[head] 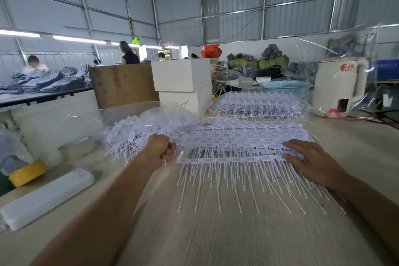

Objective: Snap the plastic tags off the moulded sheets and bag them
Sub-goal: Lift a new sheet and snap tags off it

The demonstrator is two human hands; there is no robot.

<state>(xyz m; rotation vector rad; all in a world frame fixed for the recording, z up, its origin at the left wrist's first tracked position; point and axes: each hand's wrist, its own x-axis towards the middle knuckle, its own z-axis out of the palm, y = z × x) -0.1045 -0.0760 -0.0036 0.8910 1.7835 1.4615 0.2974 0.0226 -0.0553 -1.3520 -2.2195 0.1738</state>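
White moulded sheets of tags (244,142) lie flat on the wooden table in front of me, their thin tails pointing toward me. My right hand (311,162) rests flat on the sheets' right end, fingers straight. My left hand (160,149) is curled into a fist at the sheets' left edge, gripping a small bunch of tags; one tail pokes out below it. Just beyond that hand a clear bag of loose tags (146,127) lies heaped and open. A second stack of sheets (261,103) sits farther back.
Tape rolls (28,171) and a white wrapped bar (47,196) lie at my left. Cardboard and white boxes (181,82) stand behind the bag, a blue basket (285,87) and a white appliance (341,84) at the back right. People work at a far table.
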